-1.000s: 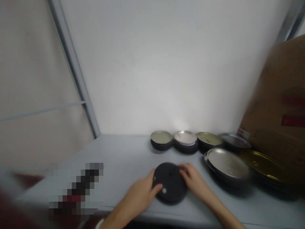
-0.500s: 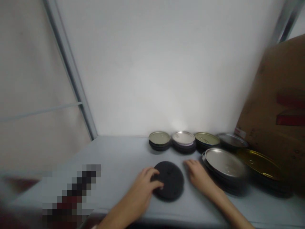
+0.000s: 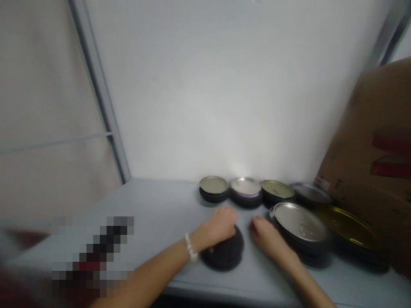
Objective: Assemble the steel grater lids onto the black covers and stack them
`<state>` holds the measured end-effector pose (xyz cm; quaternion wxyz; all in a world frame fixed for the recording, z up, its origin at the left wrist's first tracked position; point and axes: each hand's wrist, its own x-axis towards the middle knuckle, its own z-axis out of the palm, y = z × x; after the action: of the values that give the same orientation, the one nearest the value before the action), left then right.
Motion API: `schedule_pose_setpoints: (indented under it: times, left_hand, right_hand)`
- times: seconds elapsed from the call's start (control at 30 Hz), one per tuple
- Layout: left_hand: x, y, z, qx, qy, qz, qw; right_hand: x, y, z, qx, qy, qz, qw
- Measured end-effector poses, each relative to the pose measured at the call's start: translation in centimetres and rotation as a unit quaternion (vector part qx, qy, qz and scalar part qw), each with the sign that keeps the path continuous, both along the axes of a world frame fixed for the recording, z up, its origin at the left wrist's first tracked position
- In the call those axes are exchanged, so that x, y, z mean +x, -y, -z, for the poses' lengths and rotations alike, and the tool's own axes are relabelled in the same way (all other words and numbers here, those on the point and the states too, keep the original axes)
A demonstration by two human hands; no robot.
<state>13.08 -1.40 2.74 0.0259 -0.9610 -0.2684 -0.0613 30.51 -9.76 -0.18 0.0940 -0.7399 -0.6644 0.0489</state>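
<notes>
A round black disc (image 3: 224,254) lies flat on the grey table near its front edge. My left hand (image 3: 221,226), with a pale beaded bracelet at the wrist, is bent over the disc's far part, its fingers curled down. What those fingers hold, if anything, is hidden behind the hand. To the right of the disc, my right hand (image 3: 265,234) is closed and apart from it, close to a stack with a silver lid (image 3: 300,220). Its fingertips are blurred and turned away, so I cannot make out anything inside.
Along the back wall stand stacks topped by a pale lid (image 3: 214,185), a silver lid (image 3: 245,187), a greenish-gold lid (image 3: 278,189) and a grey lid (image 3: 311,193). A larger gold lid (image 3: 348,226) tops a stack at right, beside a cardboard box (image 3: 362,128).
My left hand has moved right and away from me across the black disc, its fingers going from spread to curled. My right hand has drawn its fingers in, staying nearly in place.
</notes>
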Motion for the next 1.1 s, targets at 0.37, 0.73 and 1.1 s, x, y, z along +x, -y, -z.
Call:
schedule_pose_setpoints:
  times: [0.37, 0.73, 1.1]
  left_hand:
    - [-0.3, 2.8, -2.3, 0.111, -0.05, 0.295, 0.948]
    - [-12.1, -0.3, -0.7, -0.021, 0.18, 0.071, 0.981]
    - [-17.6, 2.0, 0.8, -0.25, 0.125, -0.209, 0.937]
  right_hand:
    - [-1.0, -0.6, -2.2, -0.09, 0.074, 0.01, 0.993]
    - [-0.3, 0.9, -0.5, -0.036, 0.025, 0.006, 0.999]
    - [-4.1, 0.9, -5.3, 0.158, -0.337, -0.124, 0.92]
